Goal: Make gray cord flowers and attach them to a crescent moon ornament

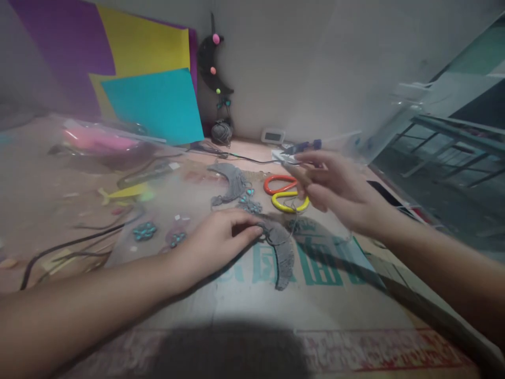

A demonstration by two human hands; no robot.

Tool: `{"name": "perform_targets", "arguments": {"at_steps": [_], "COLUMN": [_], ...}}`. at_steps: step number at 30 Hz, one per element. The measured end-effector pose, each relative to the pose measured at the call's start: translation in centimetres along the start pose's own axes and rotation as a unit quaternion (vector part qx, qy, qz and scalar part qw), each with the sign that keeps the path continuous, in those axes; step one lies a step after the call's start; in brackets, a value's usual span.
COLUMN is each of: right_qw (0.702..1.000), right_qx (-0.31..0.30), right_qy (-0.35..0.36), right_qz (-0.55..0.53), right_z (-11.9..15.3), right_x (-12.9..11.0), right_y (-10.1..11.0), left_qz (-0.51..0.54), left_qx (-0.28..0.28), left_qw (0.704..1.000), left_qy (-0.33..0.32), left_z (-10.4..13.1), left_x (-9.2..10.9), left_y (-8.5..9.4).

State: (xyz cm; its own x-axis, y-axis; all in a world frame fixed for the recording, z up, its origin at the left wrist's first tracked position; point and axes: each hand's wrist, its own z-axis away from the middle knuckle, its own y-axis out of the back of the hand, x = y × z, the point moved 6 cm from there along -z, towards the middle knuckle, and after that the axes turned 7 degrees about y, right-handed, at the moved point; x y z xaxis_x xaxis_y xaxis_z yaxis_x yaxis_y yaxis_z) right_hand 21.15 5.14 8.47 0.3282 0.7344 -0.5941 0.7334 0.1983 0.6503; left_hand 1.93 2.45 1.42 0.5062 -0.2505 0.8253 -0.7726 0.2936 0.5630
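Observation:
My left hand (224, 231) is closed at the upper end of a grey yarn-wrapped crescent (284, 258), which lies on a printed board (221, 305). Raised to the right, my right hand (335, 184) is somewhat blurred, its fingertips pinched around a thin grey yarn (294, 223) that runs up from the crescent. Just behind the hands lie scissors with one red handle (272, 179) and one yellow handle (278, 207). A second grey crescent (233, 181) rests beyond my left hand, with a small turquoise-and-grey ornament (248, 200) beside it.
Turquoise flower pieces (144, 231) lie at the left, near a black cable (51, 250). A pink item in clear plastic (98, 139) sits farther back. Against the wall are coloured sheets (153, 105), a hanging dark crescent (209, 63), a yarn ball (221, 131) and a small white display (273, 137).

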Motion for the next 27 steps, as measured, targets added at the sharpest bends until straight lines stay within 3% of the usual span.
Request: {"name": "perform_targets", "arguments": {"at_steps": [4,8,14,27], "right_qw": [0.971,0.949,0.944,0.928], "right_qx": [-0.044,-0.069,-0.072,-0.072], "right_qy": [0.102,0.136,0.109,0.116], "right_qz": [0.214,0.274,0.302,0.347], "right_z": [4.8,7.1,7.6,7.5], "right_x": [-1.1,-0.4,0.5,0.3], "right_y": [-1.5,-2.3,-2.3,-2.6], "left_qz": [-0.037,-0.056,-0.025,-0.019], "left_qx": [-0.011,-0.015,-0.002,-0.003], "left_qw": [0.999,0.998,0.998,0.998], "left_qy": [-0.016,-0.007,0.056,0.054], "left_z": [0.0,0.0,0.2,0.1], "left_x": [0.3,0.2,-0.3,-0.2], "left_y": [0.0,-0.1,0.0,0.1]}}
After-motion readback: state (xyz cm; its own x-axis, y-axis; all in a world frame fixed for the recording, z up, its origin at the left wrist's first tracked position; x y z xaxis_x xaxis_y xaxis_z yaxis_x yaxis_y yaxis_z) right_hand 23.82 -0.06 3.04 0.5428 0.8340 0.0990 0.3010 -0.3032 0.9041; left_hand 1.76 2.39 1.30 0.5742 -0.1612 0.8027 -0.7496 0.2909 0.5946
